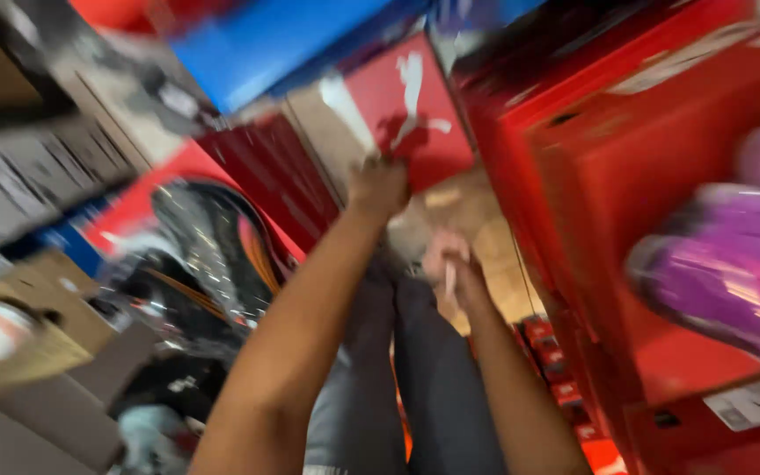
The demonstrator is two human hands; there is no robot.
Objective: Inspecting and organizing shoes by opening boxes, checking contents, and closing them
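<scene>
Hands (378, 186) near glossy red boxes (415, 105)

A red box (411, 114) with a white emblem is seen beside a dark red box (274, 176). Bright red boxes (626, 176) are stacked, and a purple shoe (732, 264) is shown against them. Grey trousers (424, 369) are worn. A blue box (257, 44) is seen above.

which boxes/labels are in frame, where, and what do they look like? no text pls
Red shoebox lid: top centre, by the left hand; flat, white animal figure.
Red boxes: stacked right; tall, blurred.
White label: lower right on a red box; rectangular.
Brown cartons: left; blurred.
Blue box: top; flat.
</scene>
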